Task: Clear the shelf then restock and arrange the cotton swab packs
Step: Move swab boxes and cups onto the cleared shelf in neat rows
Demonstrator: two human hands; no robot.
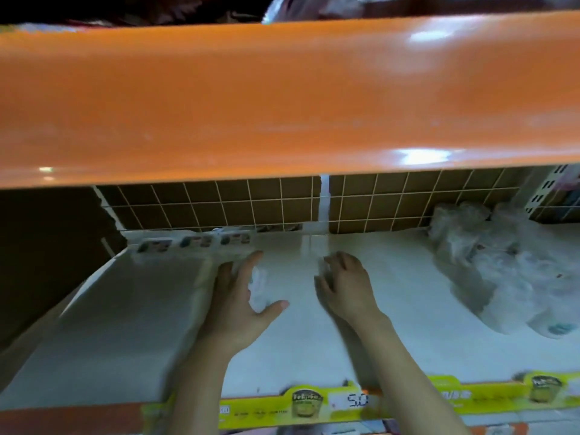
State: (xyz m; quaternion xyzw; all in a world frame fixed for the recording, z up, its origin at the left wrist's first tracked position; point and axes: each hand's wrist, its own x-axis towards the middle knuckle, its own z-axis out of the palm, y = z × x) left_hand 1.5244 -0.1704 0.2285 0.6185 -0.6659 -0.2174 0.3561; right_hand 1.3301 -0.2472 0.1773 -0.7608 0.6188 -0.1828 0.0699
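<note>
Both hands are in over the white shelf (392, 309) at centre frame. The left hand (238, 302) lies flat, fingers straight and apart, a small white wad just beside its thumb — too blurred to name. The right hand (348, 287) has fingers loosely curled, gripping nothing. Clear plastic packs (502, 271), likely the cotton swabs, sit heaped at right. Best move, I'd say — sweep the wad out first, then draw that heap forward.

Orange shelf lip (282, 98), white shelf (361, 277)
</note>
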